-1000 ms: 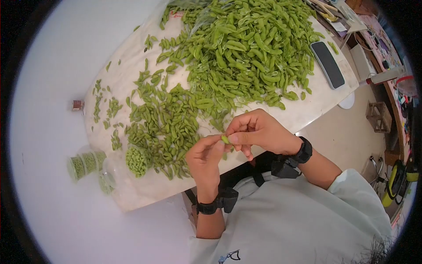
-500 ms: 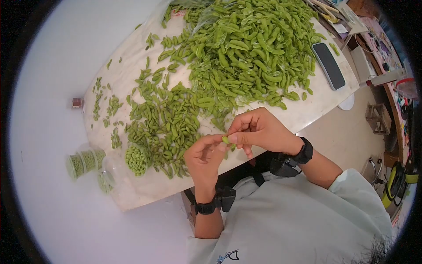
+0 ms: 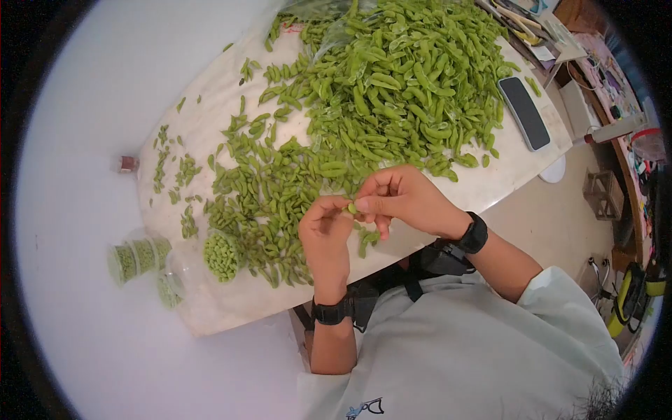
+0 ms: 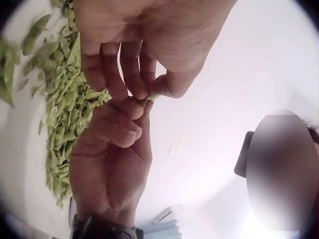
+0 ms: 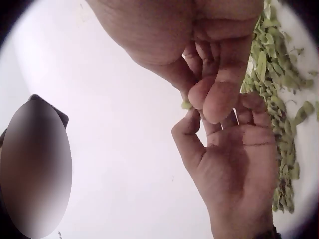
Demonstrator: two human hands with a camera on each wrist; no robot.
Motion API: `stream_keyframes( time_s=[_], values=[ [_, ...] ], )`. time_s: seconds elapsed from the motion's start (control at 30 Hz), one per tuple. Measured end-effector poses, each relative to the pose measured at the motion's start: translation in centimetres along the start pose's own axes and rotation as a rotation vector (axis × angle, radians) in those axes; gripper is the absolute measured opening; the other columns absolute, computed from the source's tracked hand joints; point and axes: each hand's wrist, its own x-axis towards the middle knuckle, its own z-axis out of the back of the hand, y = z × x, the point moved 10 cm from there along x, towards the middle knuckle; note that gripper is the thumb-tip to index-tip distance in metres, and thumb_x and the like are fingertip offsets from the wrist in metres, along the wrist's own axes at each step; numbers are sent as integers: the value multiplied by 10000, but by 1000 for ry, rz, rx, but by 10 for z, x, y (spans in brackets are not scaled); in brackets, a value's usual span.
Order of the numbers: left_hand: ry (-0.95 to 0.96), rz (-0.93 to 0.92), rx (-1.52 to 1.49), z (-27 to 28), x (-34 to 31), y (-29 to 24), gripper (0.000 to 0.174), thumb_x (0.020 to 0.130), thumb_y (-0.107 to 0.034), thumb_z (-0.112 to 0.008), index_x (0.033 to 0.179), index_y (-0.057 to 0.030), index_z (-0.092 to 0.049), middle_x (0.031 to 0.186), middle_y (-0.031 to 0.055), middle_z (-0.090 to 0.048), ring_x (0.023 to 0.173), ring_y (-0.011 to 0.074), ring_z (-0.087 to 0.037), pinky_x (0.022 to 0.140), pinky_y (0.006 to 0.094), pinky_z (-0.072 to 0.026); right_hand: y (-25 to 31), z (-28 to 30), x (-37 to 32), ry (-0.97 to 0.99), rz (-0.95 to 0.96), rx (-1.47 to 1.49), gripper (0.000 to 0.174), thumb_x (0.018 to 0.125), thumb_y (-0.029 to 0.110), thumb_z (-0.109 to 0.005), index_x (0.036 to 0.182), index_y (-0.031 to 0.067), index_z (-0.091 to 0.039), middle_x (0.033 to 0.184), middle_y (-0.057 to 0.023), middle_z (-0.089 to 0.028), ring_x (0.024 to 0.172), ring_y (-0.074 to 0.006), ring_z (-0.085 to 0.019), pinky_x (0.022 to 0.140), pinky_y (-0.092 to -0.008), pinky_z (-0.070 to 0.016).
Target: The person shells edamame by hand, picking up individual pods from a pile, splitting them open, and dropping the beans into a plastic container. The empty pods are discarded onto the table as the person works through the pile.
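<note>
In the head view both hands meet over the table's near edge, around a small green soybean pod. My left hand pinches it between thumb and fingertips. My right hand pinches it from the other side, with its lower fingers curled. Only a sliver of the pod shows between the fingertips in the left wrist view. A green end of it sticks out by the thumbs in the right wrist view. Loose pods lie on the table just below the hands.
A large heap of pods covers the table's far side, with a spread of smaller pods left of the hands. A clear container of shelled beans stands among them. More filled containers are at the left edge. A phone lies right.
Both hands have shifted slightly up and left, still pinching the pod. The loose pods at the near edge now show more below them. The head view has shifted a little.
</note>
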Motion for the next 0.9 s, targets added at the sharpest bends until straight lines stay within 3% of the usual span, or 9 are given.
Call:
stream_keyframes(
  time_s=[0.07,0.17,0.27,0.37,0.5,0.67,0.77,0.9],
  values=[
    [-30,-4,-143,-3,5,-1,101,793,31,-547,879,6,-593,797,4,-577,737,75,-542,704,214,-422,3,1,2,-32,32,-31,141,872,122,-643,876,-18,-622,726,-39,-631,548,-80,-583,496,-217,-474],
    [-45,-93,-67,4,13,-5,50,812,7,-564,857,1,-584,789,5,-579,714,71,-538,705,218,-426,24,0,2,-74,321,-413,172,869,158,-654,876,-12,-627,703,-18,-625,577,-60,-571,512,-201,-451],
    [-55,-115,20,3,13,-9,41,840,13,-539,869,11,-567,763,10,-541,668,94,-515,650,229,-447,45,-4,-3,-128,371,-678,188,865,177,-662,874,-8,-631,676,-6,-615,597,-47,-558,523,-192,-431],
    [0,-157,44,-4,13,-15,30,846,-2,-549,858,14,-571,773,28,-579,679,91,-544,642,231,-450,36,-1,3,-80,323,-472,170,872,155,-644,845,-12,-624,658,-13,-612,592,-52,-558,521,-196,-430],
    [6,-200,177,-4,19,-18,15,847,0,-570,851,11,-579,789,24,-599,671,64,-546,622,209,-438,20,5,16,-71,290,-405,183,897,142,-592,809,-17,-605,667,-30,-622,585,-65,-573,523,-204,-451],
    [-1,-308,249,-12,45,-37,56,860,-11,-546,894,19,-579,743,21,-591,660,67,-546,616,209,-439,40,10,42,-63,353,-450,245,935,164,-519,790,-22,-586,691,-56,-628,564,-94,-597,505,-229,-488],
    [47,-238,-28,-17,67,-27,93,879,-45,-521,923,17,-573,720,20,-577,629,70,-528,601,211,-436,43,15,61,-49,364,-231,263,944,186,-498,802,-21,-579,692,-64,-624,549,-110,-603,495,-244,-507],
    [125,-242,-72,-25,87,-35,121,899,-75,-456,939,-1,-543,721,33,-526,629,106,-489,549,242,-408,55,15,79,-3,356,-137,250,940,184,-497,803,-13,-566,682,-72,-622,526,-130,-607,493,-252,-521]
  ],
)
